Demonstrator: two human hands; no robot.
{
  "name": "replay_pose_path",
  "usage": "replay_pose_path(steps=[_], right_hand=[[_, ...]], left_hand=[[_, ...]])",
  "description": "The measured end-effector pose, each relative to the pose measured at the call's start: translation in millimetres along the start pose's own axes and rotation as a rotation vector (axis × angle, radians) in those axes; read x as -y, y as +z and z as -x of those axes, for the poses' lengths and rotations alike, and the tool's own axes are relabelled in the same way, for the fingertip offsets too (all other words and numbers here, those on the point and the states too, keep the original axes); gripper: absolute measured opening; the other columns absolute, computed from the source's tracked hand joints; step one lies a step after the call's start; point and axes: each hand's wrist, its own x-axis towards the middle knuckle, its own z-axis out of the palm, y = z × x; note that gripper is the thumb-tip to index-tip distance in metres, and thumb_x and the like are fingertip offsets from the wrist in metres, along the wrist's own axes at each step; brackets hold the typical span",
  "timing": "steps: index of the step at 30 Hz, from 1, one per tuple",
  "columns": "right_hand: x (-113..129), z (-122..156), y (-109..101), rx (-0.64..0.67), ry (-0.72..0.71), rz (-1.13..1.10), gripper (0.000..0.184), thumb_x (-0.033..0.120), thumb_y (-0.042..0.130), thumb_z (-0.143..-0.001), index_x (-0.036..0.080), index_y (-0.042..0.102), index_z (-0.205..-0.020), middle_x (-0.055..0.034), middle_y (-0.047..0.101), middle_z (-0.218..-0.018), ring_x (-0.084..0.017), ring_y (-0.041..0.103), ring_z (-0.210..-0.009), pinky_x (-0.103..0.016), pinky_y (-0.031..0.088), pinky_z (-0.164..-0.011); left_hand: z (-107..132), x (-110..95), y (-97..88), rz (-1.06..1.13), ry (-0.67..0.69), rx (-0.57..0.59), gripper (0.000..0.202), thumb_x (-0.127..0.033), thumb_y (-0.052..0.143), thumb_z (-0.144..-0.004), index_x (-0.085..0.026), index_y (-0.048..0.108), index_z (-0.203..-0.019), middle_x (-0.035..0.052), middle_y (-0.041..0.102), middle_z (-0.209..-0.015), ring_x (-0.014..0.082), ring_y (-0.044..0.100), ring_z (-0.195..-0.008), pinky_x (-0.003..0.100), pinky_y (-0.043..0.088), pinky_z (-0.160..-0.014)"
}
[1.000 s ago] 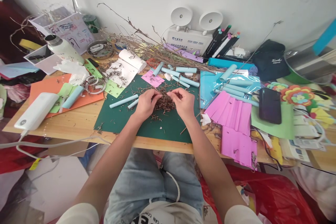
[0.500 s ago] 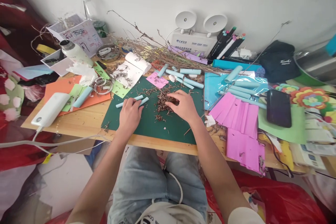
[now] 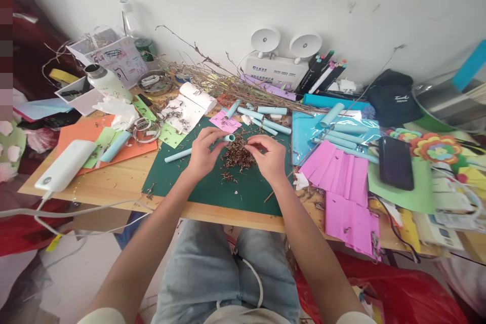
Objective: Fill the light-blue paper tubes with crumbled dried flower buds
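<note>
My left hand (image 3: 204,153) is closed around a light blue paper tube (image 3: 230,138), whose round open end points to the right. My right hand (image 3: 270,158) pinches dried plant bits with thumb and fingertips, just right of that open end. Below both hands a heap of brown dried plant bits (image 3: 240,158) lies on the dark green cutting mat (image 3: 216,195). Another thin light blue tube (image 3: 177,156) rests on the mat, partly behind my left hand.
Several blue tubes (image 3: 279,125) lie at the mat's back edge, before a bundle of dry twigs (image 3: 228,83). To the right are pink folded paper (image 3: 343,172) and a black phone (image 3: 396,163). A power bank (image 3: 66,166) and an uncapped bottle (image 3: 106,83) stand left.
My left hand has picked up one of the two tubes from the mat and brought it right, toward the heap. My right hand has lifted from the heap, its fingers pinched together.
</note>
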Motion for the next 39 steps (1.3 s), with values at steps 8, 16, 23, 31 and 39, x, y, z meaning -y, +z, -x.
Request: replay_pose_path(steps=[8,16,23,31,39], right_hand=[[4.8,-1.5,0.3,0.004,-0.019,-0.008,0.013,0.022,0.062,-0.086,0.024,0.075,-0.082,-0.0024,0.074,-0.087,-0.018,0.069,-0.08,-0.031,0.055,-0.075],[6.9,2.8,4.1,-0.115,0.009,-0.18,0.008,0.026,0.066,-0.084,0.023,0.071,-0.089,-0.0026,0.072,-0.087,-0.018,0.069,-0.081,-0.032,0.058,-0.078],[13.3,4.8,6.4,-0.069,-0.05,-0.113,0.007,0.024,0.063,-0.087,0.024,0.069,-0.09,-0.0019,0.071,-0.087,-0.016,0.068,-0.079,-0.031,0.057,-0.075],[13.8,4.3,4.4,-0.063,-0.191,0.141,0.011,0.022,0.055,-0.091,0.023,0.066,-0.092,-0.0031,0.072,-0.087,-0.016,0.067,-0.077,-0.031,0.055,-0.075],[11.0,4.3,2.4,-0.147,-0.184,0.136,0.009,0.023,0.057,-0.09,0.024,0.065,-0.091,-0.003,0.072,-0.086,-0.017,0.067,-0.076,-0.031,0.055,-0.073]], left_hand=[[-1.1,15.4,16.6,0.217,-0.084,0.033,0.017,-0.025,0.056,-0.092,-0.021,0.068,-0.104,0.0084,0.065,-0.108,0.0185,0.063,-0.102,0.03,0.056,-0.084],[4.3,23.4,21.4,0.013,0.068,0.054,0.019,-0.023,0.057,-0.093,-0.021,0.067,-0.109,0.0071,0.07,-0.105,0.0198,0.061,-0.101,0.038,0.053,-0.091],[6.0,27.9,26.5,-0.064,0.107,0.084,0.022,-0.024,0.056,-0.094,-0.021,0.067,-0.113,0.0075,0.07,-0.106,0.0207,0.06,-0.102,0.039,0.051,-0.091],[6.7,26.2,26.3,-0.076,0.117,0.096,0.022,-0.026,0.057,-0.094,-0.02,0.068,-0.112,0.0082,0.07,-0.106,0.0209,0.06,-0.102,0.04,0.05,-0.091],[6.3,25.0,24.0,-0.159,0.116,0.108,0.024,-0.022,0.055,-0.093,-0.019,0.067,-0.113,0.0082,0.07,-0.106,0.0224,0.058,-0.102,0.041,0.049,-0.092]])
